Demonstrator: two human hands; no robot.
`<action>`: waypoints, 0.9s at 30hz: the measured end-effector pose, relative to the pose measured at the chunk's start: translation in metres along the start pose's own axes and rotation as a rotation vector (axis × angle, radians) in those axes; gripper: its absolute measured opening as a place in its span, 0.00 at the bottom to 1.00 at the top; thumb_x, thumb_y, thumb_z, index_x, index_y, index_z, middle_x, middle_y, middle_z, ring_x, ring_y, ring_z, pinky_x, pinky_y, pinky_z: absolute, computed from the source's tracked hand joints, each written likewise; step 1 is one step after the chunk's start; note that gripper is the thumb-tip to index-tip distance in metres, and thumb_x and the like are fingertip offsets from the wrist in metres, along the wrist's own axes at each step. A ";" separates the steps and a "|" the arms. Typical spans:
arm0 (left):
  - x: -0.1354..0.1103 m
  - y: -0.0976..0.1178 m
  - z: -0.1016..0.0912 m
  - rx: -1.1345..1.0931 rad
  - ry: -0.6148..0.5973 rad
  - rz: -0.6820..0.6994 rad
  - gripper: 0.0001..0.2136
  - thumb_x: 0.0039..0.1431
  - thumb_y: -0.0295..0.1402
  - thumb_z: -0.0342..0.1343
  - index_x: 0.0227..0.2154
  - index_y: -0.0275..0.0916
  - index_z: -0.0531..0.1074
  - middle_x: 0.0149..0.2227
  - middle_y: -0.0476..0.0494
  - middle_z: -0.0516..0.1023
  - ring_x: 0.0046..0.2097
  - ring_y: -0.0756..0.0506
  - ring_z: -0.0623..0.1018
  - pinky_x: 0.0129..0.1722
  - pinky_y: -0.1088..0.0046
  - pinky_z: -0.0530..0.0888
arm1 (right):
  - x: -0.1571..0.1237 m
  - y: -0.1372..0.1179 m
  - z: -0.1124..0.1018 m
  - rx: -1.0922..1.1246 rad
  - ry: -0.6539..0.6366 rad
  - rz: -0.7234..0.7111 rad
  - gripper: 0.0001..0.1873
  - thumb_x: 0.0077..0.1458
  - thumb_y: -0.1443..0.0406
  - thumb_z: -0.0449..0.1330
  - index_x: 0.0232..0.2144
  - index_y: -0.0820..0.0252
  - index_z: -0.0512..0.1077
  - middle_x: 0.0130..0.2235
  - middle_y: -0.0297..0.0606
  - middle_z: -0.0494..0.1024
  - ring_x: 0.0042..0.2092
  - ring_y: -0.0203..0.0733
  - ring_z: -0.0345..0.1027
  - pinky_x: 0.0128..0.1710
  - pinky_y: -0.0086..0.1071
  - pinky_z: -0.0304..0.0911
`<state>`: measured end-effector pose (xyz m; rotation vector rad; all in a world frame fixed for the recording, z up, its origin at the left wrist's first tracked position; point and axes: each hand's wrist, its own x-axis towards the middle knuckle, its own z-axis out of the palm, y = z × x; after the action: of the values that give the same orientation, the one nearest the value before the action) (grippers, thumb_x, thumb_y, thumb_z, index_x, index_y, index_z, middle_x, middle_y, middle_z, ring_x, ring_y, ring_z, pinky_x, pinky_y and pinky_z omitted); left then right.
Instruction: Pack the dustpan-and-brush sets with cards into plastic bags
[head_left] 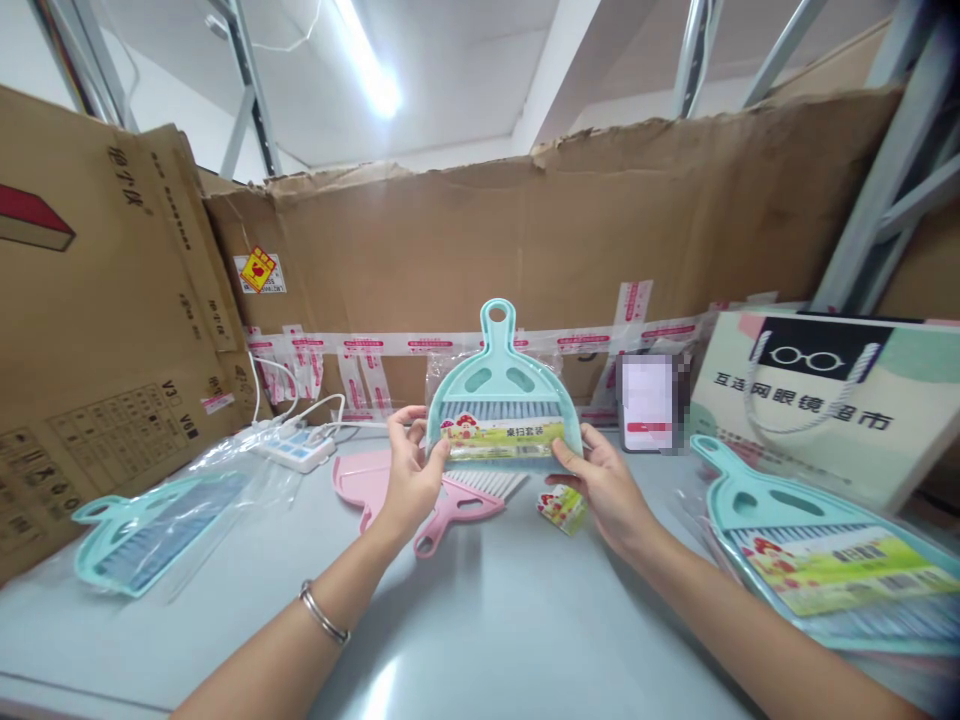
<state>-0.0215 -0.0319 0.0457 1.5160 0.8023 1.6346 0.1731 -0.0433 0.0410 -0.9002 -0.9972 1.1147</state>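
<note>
Between both hands, a mint-green dustpan and brush set is held upright in clear plastic, handle loop at the top, a printed label across its front. My left hand grips its lower left edge, thumb in front. My right hand grips its lower right edge the same way. Behind and below lie a pink dustpan and a pink brush with pale bristles, partly covered by my left hand and the set. A loose printed label card lies on the table beside my right hand.
Wrapped mint sets lie at the right, stacked, and one dustpan set lies at the left. A power strip with white cables, a phone and a paper bag stand along the back. Cardboard walls the table.
</note>
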 end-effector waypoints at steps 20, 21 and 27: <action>-0.001 0.004 -0.004 0.035 -0.037 -0.110 0.19 0.51 0.34 0.55 0.41 0.44 0.50 0.41 0.47 0.69 0.36 0.50 0.74 0.30 0.76 0.71 | 0.006 0.006 -0.001 -0.073 -0.049 0.006 0.23 0.36 0.52 0.65 0.31 0.59 0.66 0.30 0.31 0.76 0.22 0.32 0.66 0.21 0.27 0.64; -0.001 0.004 -0.004 0.038 -0.039 -0.118 0.20 0.50 0.34 0.55 0.41 0.44 0.51 0.41 0.47 0.69 0.35 0.51 0.74 0.30 0.76 0.72 | 0.007 0.006 -0.001 -0.097 -0.058 -0.004 0.23 0.37 0.51 0.65 0.31 0.59 0.66 0.28 0.29 0.75 0.19 0.31 0.64 0.18 0.26 0.62; 0.000 0.005 -0.001 0.054 -0.131 -0.294 0.20 0.53 0.48 0.50 0.42 0.44 0.51 0.38 0.47 0.71 0.33 0.50 0.76 0.28 0.74 0.73 | -0.002 -0.015 -0.025 -0.207 0.056 -0.114 0.20 0.37 0.50 0.63 0.26 0.59 0.66 0.18 0.27 0.70 0.13 0.29 0.56 0.12 0.25 0.51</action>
<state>-0.0226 -0.0349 0.0498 1.4478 0.9530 1.2949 0.2004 -0.0505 0.0474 -1.0216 -1.1175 0.8965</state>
